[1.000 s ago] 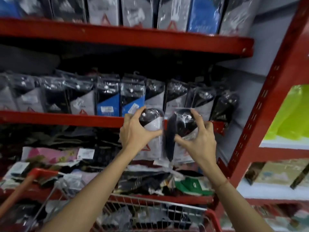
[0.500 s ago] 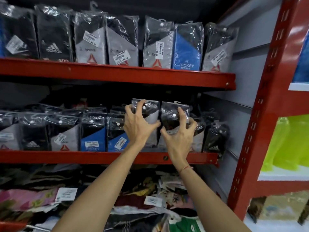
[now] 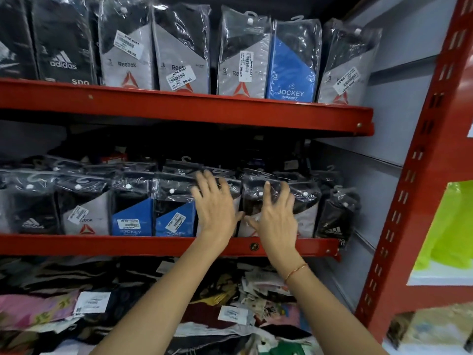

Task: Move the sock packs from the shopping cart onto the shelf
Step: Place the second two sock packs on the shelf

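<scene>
Both hands are up at the middle shelf (image 3: 163, 245), centre of the frame. The left hand (image 3: 214, 210) is lying flat with fingers spread against a sock pack (image 3: 234, 190) standing in the row, palm pressing on its front, pinching nothing. The right hand (image 3: 276, 216), a thin bracelet (image 3: 295, 271) at its wrist, is likewise splayed over the neighbouring pack (image 3: 257, 193), fingers open on the plastic. Blue Jockey packs (image 3: 153, 216) are standing just left of the hands, and another row is lining the upper shelf (image 3: 179, 111) across the top.
</scene>
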Available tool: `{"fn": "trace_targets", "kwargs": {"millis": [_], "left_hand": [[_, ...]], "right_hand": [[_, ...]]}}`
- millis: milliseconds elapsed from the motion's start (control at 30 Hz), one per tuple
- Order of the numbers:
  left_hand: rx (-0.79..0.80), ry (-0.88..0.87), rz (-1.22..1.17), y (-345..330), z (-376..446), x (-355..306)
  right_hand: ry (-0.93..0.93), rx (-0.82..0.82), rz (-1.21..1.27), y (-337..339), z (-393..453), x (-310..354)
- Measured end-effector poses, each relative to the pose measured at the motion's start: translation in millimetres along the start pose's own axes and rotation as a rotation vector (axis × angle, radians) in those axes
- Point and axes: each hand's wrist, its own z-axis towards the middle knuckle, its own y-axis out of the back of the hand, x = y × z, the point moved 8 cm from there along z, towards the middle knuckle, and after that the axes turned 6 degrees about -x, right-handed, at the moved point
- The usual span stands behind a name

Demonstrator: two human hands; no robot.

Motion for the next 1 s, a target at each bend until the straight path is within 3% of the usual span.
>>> {"fn": "trace_targets", "kwargs": {"millis": [67,133,267,433,533,633,767,867,1000], "left_hand": [[0.007,-0.093,0.119,5.6,8.4,-2.2],[0.046,-0.186,0.103,2.3,15.6,-0.4],[0.016,-0.338,-0.060,-12.1,9.0,3.9],[0.006,-0.340,-0.118,-21.9,5.2,3.9],[-0.030,-0.411,-0.098,-10.6,6.6,14.3],[-0.086,-0.388,-0.152,9.6,11.4,57.5],[-0.050,-0.271,-0.134,20.1,25.8,141.0],[0.062,-0.180,-0.155,12.2,28.0,189.4],[0.069,-0.207,-0.173,5.1,14.3,210.7]], "right_hand": [[0.105,-0.036,-0.193,11.2,13.4,0.0],[0.185,0.042,-0.271,6.2,21.9,-6.3],[0.174,0.249,-0.143,-16.8,16.7,-25.7],[0.168,0.253,-0.087,-15.6,12.8,-23.1],[0.221,0.152,-0.018,-4.0,16.5,5.6],[0.361,0.091,0.134,5.7,18.4,65.0],[0.487,0.186,0.301,-1.4,19.5,142.6],[0.497,0.269,0.260,-19.8,16.0,169.8],[0.475,0.115,0.158,-22.3,4.3,172.7]]}}
